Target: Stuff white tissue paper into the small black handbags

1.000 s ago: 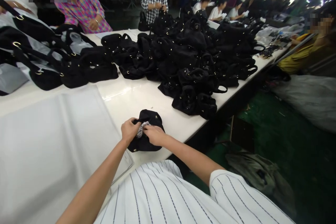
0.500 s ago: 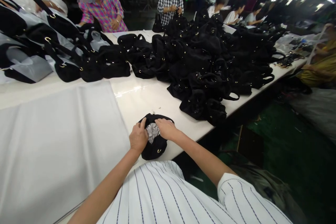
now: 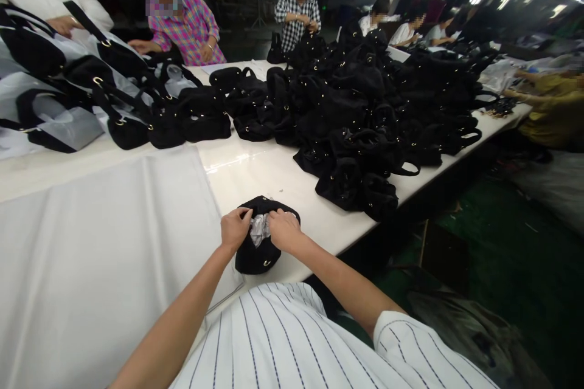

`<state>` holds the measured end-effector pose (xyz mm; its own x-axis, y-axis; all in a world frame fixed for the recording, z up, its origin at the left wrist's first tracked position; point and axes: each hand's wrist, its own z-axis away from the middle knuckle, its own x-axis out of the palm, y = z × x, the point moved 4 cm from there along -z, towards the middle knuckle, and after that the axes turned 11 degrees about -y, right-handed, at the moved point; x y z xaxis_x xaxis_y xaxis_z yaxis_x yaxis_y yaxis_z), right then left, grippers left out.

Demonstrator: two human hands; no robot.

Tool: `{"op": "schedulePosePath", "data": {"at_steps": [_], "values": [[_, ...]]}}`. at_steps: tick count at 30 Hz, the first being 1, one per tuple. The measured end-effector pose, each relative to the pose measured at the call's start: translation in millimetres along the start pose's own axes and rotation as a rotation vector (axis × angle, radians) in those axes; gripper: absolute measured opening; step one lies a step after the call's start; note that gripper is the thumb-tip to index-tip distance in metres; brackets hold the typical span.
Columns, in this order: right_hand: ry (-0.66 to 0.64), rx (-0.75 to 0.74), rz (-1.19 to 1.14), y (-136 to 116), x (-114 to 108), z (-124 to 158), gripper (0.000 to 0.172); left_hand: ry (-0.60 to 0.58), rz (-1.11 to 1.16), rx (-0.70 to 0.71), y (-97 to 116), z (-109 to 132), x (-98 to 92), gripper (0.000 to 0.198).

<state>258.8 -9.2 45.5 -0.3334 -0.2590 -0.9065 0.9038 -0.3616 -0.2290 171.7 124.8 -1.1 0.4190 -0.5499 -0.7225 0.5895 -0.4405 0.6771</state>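
A small black bag (image 3: 258, 255) with gold rings lies at the near edge of the white table (image 3: 269, 176). Crumpled grey paper (image 3: 258, 228) shows in its open mouth. My left hand (image 3: 235, 229) grips the bag's left rim, fingers curled. On the right side of the opening, my right hand (image 3: 283, 229) has its fingers bent onto the paper and the bag's rim.
A big heap of black bags (image 3: 365, 103) covers the table's middle and far right. More bags with grey paper (image 3: 73, 91) lie at the far left. White sheets (image 3: 100, 243) cover the near left. Several people work around the table. The floor drops off to the right.
Both hands shifted from lying flatter over the paper to curling tighter at the bag's opening. The bag turned slightly and the view drifted a little.
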Motion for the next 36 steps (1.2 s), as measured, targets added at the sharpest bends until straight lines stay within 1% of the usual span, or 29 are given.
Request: {"op": "schedulePosePath", "data": {"at_steps": [2,3,5,7,8,10,12,13,16,17,18,19,20,22,24,26,28,30,32,36], "values": [[-0.004,0.033,-0.025,1.6,-3.6,-4.3,0.018,0.061,0.351,-0.155,-13.9,2.9,5.2,0.028],[-0.005,0.064,-0.090,3.7,-5.4,-7.8,0.018,0.062,0.445,-0.196,-18.2,4.7,9.8,0.032],[-0.008,0.123,-0.296,8.5,-7.3,-16.7,0.020,0.050,0.526,-0.219,-23.7,9.1,18.4,0.038],[-0.023,0.144,-0.498,10.5,-5.5,-27.0,0.019,0.044,0.583,-0.235,-28.7,15.5,23.9,0.039],[-0.036,0.133,-0.569,9.6,-3.2,-32.0,0.019,0.048,0.597,-0.243,-30.9,19.4,24.9,0.038],[-0.055,0.082,-0.640,4.3,2.3,-40.0,0.022,0.069,0.606,-0.261,-33.9,28.5,23.1,0.036],[-0.039,0.036,-0.767,-1.9,7.8,-43.8,0.031,0.118,0.529,-0.254,-32.4,38.1,15.9,0.036],[-0.026,0.020,-0.875,-4.4,10.4,-44.3,0.035,0.138,0.436,-0.228,-28.8,42.4,11.2,0.038],[-0.024,-0.001,-1.242,-8.6,17.5,-41.7,0.043,0.135,0.048,-0.101,-10.6,51.7,-0.1,0.040],[-0.035,-0.003,-1.306,-9.5,19.3,-39.9,0.044,0.118,-0.056,-0.068,-5.0,53.5,-1.8,0.039],[-0.044,-0.008,-1.301,-10.3,20.4,-37.7,0.043,0.103,-0.117,-0.057,-1.3,54.8,-3.1,0.039],[-0.038,-0.019,-1.236,-11.5,20.7,-35.0,0.041,0.097,-0.154,-0.064,0.7,55.6,-4.4,0.040],[-0.012,-0.027,-1.114,-13.0,20.1,-31.8,0.037,0.095,-0.176,-0.084,1.1,55.8,-5.7,0.041],[0.083,-0.009,-0.767,-18.0,17.6,-24.4,0.027,0.088,-0.200,-0.149,-2.0,55.5,-7.8,0.043],[0.162,0.075,-0.442,-24.8,15.5,-17.6,0.022,0.070,-0.230,-0.202,-7.7,54.5,-9.2,0.039],[0.154,0.178,-0.274,-29.9,15.3,-14.2,0.027,0.070,-0.250,-0.222,-13.9,53.6,-10.8,0.032],[0.091,0.234,-0.211,-31.7,15.3,-14.3,0.034,0.098,-0.234,-0.230,-20.5,53.2,-12.8,0.027],[0.045,0.227,-0.196,-29.6,13.8,-15.7,0.037,0.135,-0.174,-0.250,-26.7,53.3,-14.5,0.022],[0.023,0.183,-0.234,-24.6,12.4,-17.0,0.037,0.158,-0.087,-0.278,-31.1,53.8,-14.7,0.016],[-0.040,0.067,-0.421,-14.7,17.1,-21.6,0.039,0.204,0.032,-0.286,-31.6,55.7,-11.9,0.009]]}}
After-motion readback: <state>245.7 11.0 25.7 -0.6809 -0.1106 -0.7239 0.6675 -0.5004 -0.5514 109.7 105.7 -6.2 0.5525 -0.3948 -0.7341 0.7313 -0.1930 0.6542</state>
